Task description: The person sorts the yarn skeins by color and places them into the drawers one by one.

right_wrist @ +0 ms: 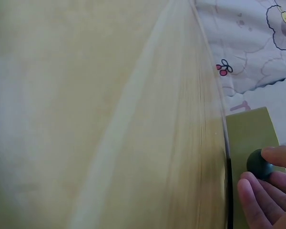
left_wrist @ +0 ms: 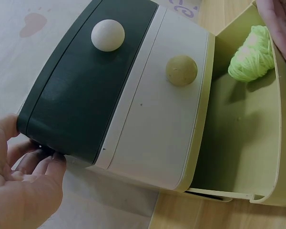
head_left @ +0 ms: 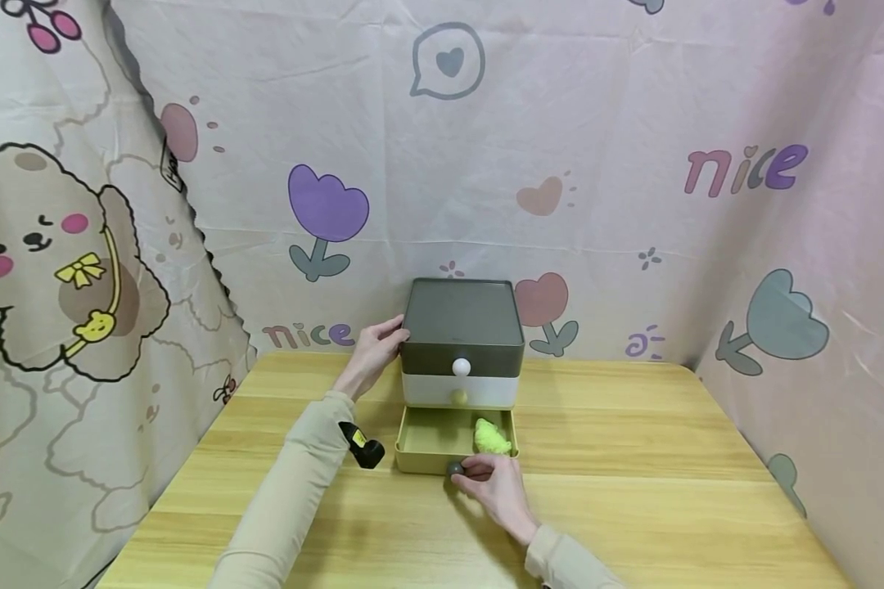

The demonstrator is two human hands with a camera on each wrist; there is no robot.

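Note:
A small three-tier drawer box [head_left: 462,315] has a dark green top drawer, a white middle one and an olive-yellow bottom drawer [head_left: 435,463], which is pulled out. Inside it, toward the right, lies a bright green ball of yarn [head_left: 490,438]. My left hand [head_left: 372,352] holds the box's upper left edge, thumb on top and fingers along the side in the left wrist view. With thumb and fingers, my right hand [head_left: 497,491] pinches the round dark knob [right_wrist: 259,164] on the bottom drawer's front. Part of the yarn is hidden behind the drawer front.
The box stands toward the back of a wooden table [head_left: 633,474]. A printed cloth [head_left: 604,98] hangs close behind it and on both sides. A white knob [head_left: 461,367] and an olive knob [head_left: 459,397] stick out from the upper drawers. A black wrist camera [head_left: 364,448] sits on the left sleeve.

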